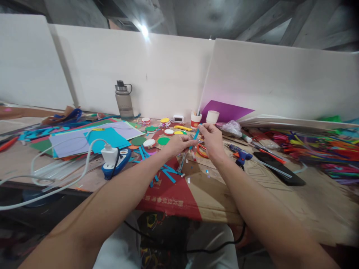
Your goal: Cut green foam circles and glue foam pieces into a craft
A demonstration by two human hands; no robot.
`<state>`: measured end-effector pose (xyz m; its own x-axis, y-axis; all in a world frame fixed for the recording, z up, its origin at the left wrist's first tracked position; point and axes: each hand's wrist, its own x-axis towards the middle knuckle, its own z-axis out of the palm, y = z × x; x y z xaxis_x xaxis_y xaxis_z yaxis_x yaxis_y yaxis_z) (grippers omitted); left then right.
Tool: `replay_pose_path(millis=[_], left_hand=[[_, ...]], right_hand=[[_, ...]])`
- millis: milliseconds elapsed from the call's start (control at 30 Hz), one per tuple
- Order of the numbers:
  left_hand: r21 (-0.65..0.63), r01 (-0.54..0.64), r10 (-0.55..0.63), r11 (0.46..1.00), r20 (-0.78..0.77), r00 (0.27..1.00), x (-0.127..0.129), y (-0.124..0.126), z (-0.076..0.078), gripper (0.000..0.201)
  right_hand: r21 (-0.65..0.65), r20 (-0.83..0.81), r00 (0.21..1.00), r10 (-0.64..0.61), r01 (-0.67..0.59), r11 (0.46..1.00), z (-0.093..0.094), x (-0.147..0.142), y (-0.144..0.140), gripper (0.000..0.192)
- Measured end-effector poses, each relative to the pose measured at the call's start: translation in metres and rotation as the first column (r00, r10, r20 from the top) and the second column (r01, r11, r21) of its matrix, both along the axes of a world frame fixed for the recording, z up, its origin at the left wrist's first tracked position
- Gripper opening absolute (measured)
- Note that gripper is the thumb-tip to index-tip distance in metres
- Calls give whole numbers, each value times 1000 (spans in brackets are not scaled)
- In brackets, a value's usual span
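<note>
Over the cardboard mat, a narrow blue paper strip (196, 136) is stretched between my two hands. My left hand (181, 145) is closed in a pinch at the strip's lower part. My right hand (212, 139) pinches its upper end between thumb and fingers. Below my left hand lie several loose blue strips (169, 175) on the red part of the cardboard (179, 200). Round green-topped pieces (163, 141) and a white-topped one (149, 143) sit beyond my left forearm. An orange ring (201, 151) lies partly hidden beside my right hand.
A blue glue gun (241, 154) and a black tray (293, 180) lie to the right, near bundled coloured pipe cleaners (333, 144). Leftward are stacked coloured sheets (70, 144), a power adapter (110, 156) with a white cable, and a bottle (124, 102). Cups (196, 121) stand behind.
</note>
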<state>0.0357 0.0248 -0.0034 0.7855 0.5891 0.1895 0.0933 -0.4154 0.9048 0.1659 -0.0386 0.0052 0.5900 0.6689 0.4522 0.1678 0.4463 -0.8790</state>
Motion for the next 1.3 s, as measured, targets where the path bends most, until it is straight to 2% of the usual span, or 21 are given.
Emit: replay_pose_path(millis=[367,667,833,1000,1133,1300], left_hand=[[-3,-25,25,1000,67,997,-2,7,3,33],[-62,-88,94,994,101,990,-3,27,-9,39],[-100,-136,151,986,164,975,-7,30,-6,39],[-199,-198,247,960,266,932,-12,30,5,40],[-277,-187,283,943,366,887,-12,35,6,39],[-415,-152,359,897,484,798,-12,42,5,35]], right_hand=[[11,4,998,-66,66,998,-1,13,6,23],[29,-15,997,-78,78,996,-1,19,7,22],[28,-44,996,-73,74,997,-3,21,10,23],[-4,-22,997,-68,68,998,-1,20,7,24],[-54,12,1000,-17,18,998,-1,16,6,25],[-184,68,995,72,-59,981,-4,14,6,30]])
